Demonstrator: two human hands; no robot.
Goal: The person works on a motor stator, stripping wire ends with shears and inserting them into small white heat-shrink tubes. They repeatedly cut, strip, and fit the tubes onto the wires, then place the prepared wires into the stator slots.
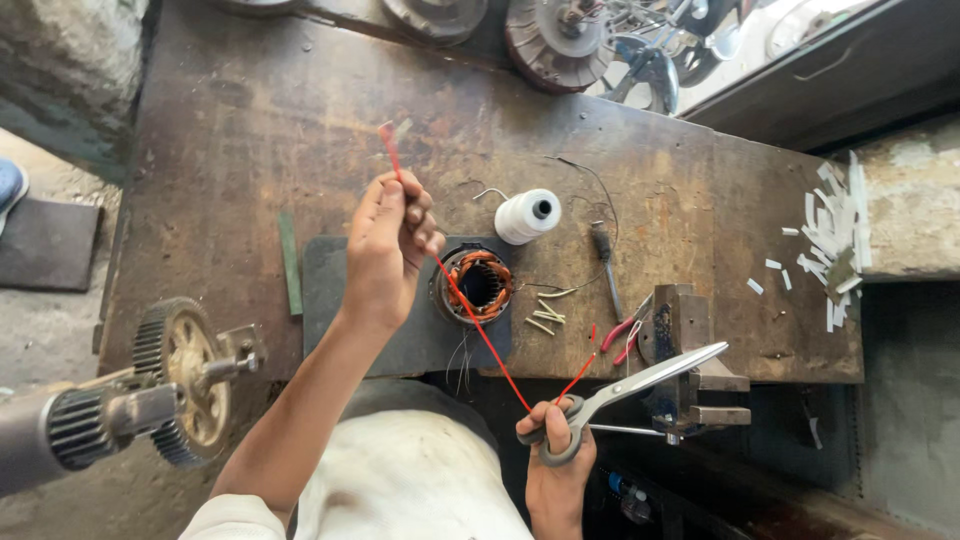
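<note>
Fingers of the left hand (385,250) pinch the red sleeve (480,330) at frame centre-left, its end poking up above the fist; right hand (556,455) at bottom centre grips the other end plus the scissors (640,385), blades parted, pointing right. Sleeve runs taut diagonally between both hands, above the copper-wound stator (478,285) on the rusty bench (250,130); white thread spool (527,215) lies just beyond, red pliers (625,335) to its right.

A rusty brown workbench (250,120) (daylit) stands between rough concrete walls (60,60) over grey floor (40,320).
</note>
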